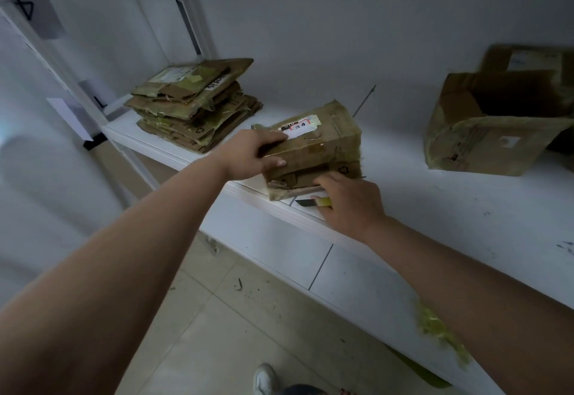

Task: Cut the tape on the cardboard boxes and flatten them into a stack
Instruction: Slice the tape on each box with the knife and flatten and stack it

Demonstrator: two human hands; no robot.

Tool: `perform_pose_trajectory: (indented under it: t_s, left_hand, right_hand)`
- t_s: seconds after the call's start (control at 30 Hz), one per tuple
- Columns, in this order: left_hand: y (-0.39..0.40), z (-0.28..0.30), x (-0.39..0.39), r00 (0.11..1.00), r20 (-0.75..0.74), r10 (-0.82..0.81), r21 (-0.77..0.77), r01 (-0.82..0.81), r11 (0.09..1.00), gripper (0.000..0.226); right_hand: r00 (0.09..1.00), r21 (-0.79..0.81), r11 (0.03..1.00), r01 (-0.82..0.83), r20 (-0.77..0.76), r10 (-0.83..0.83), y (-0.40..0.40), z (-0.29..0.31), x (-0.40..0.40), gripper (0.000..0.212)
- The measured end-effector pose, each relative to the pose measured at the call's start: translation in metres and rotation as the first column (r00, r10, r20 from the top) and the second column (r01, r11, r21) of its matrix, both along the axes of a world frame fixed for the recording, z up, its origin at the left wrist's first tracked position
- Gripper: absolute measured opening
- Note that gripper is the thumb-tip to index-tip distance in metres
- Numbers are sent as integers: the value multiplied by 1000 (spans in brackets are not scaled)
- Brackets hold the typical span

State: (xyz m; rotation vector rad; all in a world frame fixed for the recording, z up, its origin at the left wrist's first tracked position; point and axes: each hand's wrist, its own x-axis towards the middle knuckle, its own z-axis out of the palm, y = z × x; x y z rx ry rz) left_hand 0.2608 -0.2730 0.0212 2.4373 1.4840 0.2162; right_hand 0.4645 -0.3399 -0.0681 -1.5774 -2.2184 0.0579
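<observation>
Head view: left hand grips the near left end of the box, fingers laid over the top face, thumb curled against the front. Right hand holds a knife with a yellow body, fingers curled round it, blade tip showing just below the front lower edge of the box; fingertips also touch that edge. Box sits at the front lip of the shelf, taped and not yet flattened. Stack of flattened boxes lies well to the left; an open box stands well to the right.

Risks, as judged:
- Blade points toward the left hand's side; a slip along the tape could carry it into the thumb, which sits close above the cut line
- Box overhangs or nearly overhangs the lip; cutting pressure could push it off onto the floor
- Tape is wrinkled and torn; the blade may snag, then jump
- Left grip holds one end only, so the box may pivot under force
</observation>
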Motion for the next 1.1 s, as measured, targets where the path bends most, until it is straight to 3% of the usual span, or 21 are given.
perform_pose_trajectory:
  t_s: [0.1, 0.23, 0.37, 0.43, 0.53, 0.7, 0.83, 0.93, 1.1]
  left_hand:
    - [-4, -14, 6, 999, 36, 2, 169, -8, 986, 49]
    - [-2, -22, 18, 999, 20, 39, 325, -43, 945, 46]
    - [8, -17, 0, 996, -8, -92, 156, 92, 983, 48]
    - [11, -19, -6, 991, 57, -122, 66, 118, 991, 50]
    - [15, -25, 0, 980, 134, -148, 58, 142, 988, 49]
    - [21, -19, 1, 989, 103, -111, 40, 107, 993, 50]
    - [18, -22, 6, 988, 99, -116, 36, 113, 993, 49]
    - [12, -25, 7, 984, 141, -111, 73, 101, 992, 51]
    - [2, -34, 5, 994, 102, -42, 121, 30, 992, 73]
  right_hand:
    - [998, 29, 998, -47, -42, 48, 4, 6, -18, 47]
    - [998, -8, 999, -48, -47, 47, 17, 9, -34, 38]
    - [997, 10, 997, -75, -17, 75, 19, -1, -33, 25]
    - [995, 40, 994, -97, -24, 98, 16, -8, -31, 19]
    - [990, 117, 984, -134, -28, 138, 15, -12, -24, 18]
    - [963, -7, 966, -258, 79, 258, -6, -32, -11, 36]
    - [951, -66, 957, -283, 107, 288, 5, -13, -7, 29]
    - [968, -102, 967, -232, 70, 240, 10, -6, -4, 29]
    - [997, -56, 998, 11, -75, -15, 1, -17, 18, 21]
